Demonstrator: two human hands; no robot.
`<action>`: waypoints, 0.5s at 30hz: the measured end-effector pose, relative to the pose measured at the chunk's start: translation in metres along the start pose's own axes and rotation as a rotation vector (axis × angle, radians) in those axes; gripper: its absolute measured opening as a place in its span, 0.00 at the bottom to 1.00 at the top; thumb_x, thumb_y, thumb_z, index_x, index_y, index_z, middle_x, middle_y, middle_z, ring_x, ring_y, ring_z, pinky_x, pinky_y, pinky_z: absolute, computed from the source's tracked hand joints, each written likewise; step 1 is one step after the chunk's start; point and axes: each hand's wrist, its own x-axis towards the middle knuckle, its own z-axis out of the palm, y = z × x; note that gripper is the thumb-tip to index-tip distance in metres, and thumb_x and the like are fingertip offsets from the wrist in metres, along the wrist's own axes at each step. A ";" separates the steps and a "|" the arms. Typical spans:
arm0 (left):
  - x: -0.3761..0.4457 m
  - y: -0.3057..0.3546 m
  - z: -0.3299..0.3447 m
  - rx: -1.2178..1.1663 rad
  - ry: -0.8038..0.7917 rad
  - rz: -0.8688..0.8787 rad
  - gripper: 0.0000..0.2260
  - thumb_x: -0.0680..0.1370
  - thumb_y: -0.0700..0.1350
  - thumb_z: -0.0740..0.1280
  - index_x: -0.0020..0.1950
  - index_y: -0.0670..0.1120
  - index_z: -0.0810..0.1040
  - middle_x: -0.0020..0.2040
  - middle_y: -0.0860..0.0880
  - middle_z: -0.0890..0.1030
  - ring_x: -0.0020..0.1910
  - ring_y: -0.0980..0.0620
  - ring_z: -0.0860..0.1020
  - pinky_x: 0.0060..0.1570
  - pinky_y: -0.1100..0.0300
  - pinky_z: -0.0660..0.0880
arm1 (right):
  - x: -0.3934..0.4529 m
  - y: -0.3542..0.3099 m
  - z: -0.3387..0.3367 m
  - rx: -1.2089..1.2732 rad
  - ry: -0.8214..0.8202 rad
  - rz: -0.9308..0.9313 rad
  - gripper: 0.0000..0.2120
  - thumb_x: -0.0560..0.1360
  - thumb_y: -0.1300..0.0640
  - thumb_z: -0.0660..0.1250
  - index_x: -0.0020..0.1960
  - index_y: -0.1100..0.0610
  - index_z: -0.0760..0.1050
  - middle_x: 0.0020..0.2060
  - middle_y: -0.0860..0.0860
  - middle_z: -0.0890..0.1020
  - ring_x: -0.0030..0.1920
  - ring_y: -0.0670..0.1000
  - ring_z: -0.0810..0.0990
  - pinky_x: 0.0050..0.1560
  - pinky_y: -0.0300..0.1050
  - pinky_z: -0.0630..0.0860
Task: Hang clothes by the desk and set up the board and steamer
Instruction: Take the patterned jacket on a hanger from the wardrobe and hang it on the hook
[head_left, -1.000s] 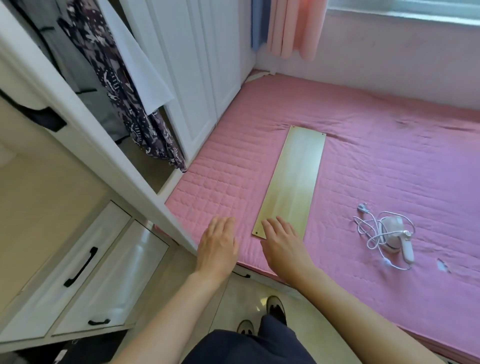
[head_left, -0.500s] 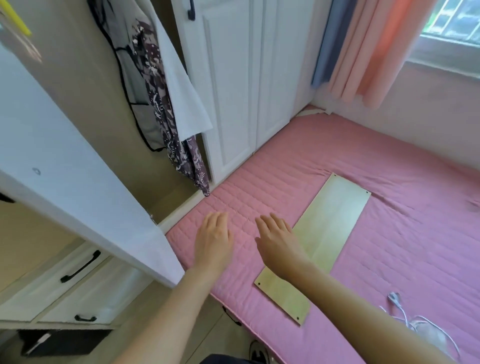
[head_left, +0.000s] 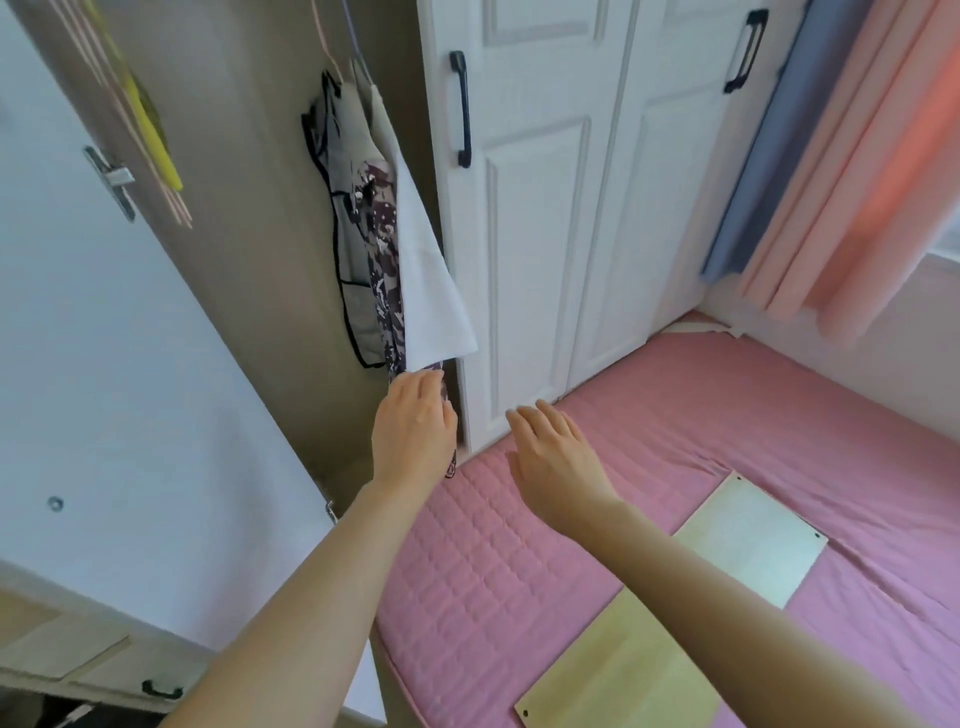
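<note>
The clothes (head_left: 400, 270) hung just above my left hand (head_left: 413, 431), whose relaxed fingers seemed to brush the hem without gripping, my right hand (head_left: 553, 460) flat and empty beside it; I feared a careless tug unhooking them.

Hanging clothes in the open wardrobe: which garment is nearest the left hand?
The purple patterned garment: its hem reaches the left hand, hanging lower than the white one and the black-trimmed one.

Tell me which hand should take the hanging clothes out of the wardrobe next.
Left. The left hand is already at the patterned garment's hem; the right hand hovers over the pink mattress.
</note>
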 end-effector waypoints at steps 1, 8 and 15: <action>0.013 -0.002 -0.003 0.004 0.027 -0.006 0.15 0.76 0.39 0.65 0.62 0.38 0.75 0.58 0.42 0.78 0.61 0.43 0.74 0.57 0.50 0.75 | 0.012 0.002 -0.003 -0.004 0.022 -0.009 0.21 0.72 0.59 0.70 0.63 0.66 0.73 0.57 0.59 0.79 0.63 0.63 0.74 0.62 0.58 0.73; 0.100 -0.019 -0.017 0.021 0.155 -0.080 0.15 0.79 0.42 0.62 0.65 0.42 0.73 0.62 0.45 0.76 0.63 0.46 0.72 0.58 0.52 0.74 | 0.094 0.008 -0.022 -0.014 0.129 -0.088 0.19 0.72 0.58 0.71 0.60 0.66 0.75 0.54 0.59 0.80 0.60 0.64 0.77 0.59 0.57 0.76; 0.191 -0.047 -0.029 0.040 0.230 -0.126 0.17 0.81 0.44 0.59 0.69 0.44 0.69 0.67 0.46 0.72 0.67 0.46 0.69 0.60 0.53 0.71 | 0.194 0.007 -0.039 0.021 0.221 -0.155 0.20 0.73 0.57 0.71 0.61 0.66 0.75 0.54 0.60 0.81 0.59 0.63 0.78 0.60 0.56 0.76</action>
